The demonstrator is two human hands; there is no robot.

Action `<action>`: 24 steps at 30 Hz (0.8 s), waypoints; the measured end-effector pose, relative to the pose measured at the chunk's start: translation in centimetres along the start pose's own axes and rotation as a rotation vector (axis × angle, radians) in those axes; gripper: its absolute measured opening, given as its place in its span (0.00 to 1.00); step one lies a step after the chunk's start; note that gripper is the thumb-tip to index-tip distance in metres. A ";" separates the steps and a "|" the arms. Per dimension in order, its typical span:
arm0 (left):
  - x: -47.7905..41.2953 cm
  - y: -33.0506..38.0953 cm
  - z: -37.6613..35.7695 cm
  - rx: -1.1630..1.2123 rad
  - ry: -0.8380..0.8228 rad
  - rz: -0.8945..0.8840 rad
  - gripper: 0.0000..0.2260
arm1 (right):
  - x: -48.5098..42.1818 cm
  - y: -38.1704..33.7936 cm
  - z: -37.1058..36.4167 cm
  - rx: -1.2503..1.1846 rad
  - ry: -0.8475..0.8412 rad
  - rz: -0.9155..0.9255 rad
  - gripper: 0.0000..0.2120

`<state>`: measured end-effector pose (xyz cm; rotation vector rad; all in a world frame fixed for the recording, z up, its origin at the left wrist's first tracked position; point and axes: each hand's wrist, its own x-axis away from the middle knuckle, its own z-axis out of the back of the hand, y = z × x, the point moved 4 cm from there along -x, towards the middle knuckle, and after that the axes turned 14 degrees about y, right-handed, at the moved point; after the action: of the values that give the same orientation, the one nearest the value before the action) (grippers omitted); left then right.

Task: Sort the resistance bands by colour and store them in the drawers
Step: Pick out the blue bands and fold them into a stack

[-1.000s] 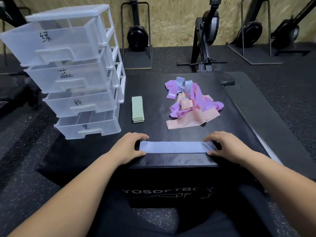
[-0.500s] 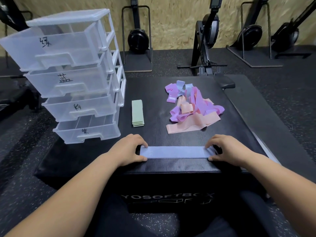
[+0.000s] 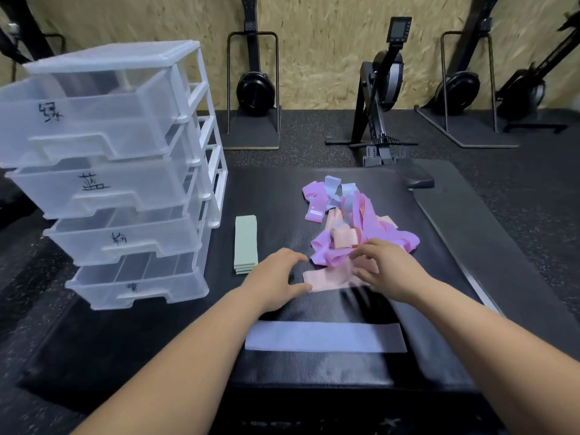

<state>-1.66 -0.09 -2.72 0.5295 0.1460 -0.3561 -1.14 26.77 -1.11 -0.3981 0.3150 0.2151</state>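
Observation:
A flat pale blue band lies alone across the near edge of the black soft box, with neither hand on it. Both hands are further forward, at the near side of a mixed pile of purple, pink and blue bands. My left hand is curved open, its thumb tip at the left end of a pink band. My right hand, blurred, rests its spread fingers on that band's right part. A folded stack of green bands lies beside the clear drawer unit.
The unit's drawers are pulled out, each with a handwritten label, and stand on the box's left side. Upright rowing machines stand on the dark rubber floor along the chipboard wall behind. A black mat edge runs along the right.
Both hands have let go of the blue band, which stays flat at the near edge, and moved forward to the pink band at the pile. The view has tilted downward.

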 end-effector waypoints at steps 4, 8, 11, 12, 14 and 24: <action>-3.8 0.6 -2.1 0.053 0.012 0.063 0.31 | -5.1 0.3 -0.9 0.070 0.009 -0.028 0.19; -7.5 0.1 -4.6 0.120 -0.002 0.141 0.42 | -9.9 1.4 -1.8 0.220 0.001 0.028 0.24; -9.3 -0.8 -6.7 0.172 -0.063 0.209 0.51 | -13.4 2.7 -2.6 0.317 0.023 0.010 0.25; -9.5 -1.0 -7.5 0.182 -0.075 0.227 0.53 | -14.4 3.2 -3.0 0.351 0.020 0.006 0.25; -9.3 -1.1 -8.7 0.153 -0.073 0.235 0.54 | -16.1 4.4 -3.8 0.394 0.022 -0.023 0.25; -8.8 -1.2 -9.6 0.138 -0.106 0.245 0.59 | -16.6 6.5 -4.3 0.299 0.165 -0.142 0.16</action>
<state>-10.75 6.47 -9.48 0.6557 -0.0463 -0.1547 -19.44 28.49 -1.42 -0.1410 0.4719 -0.0056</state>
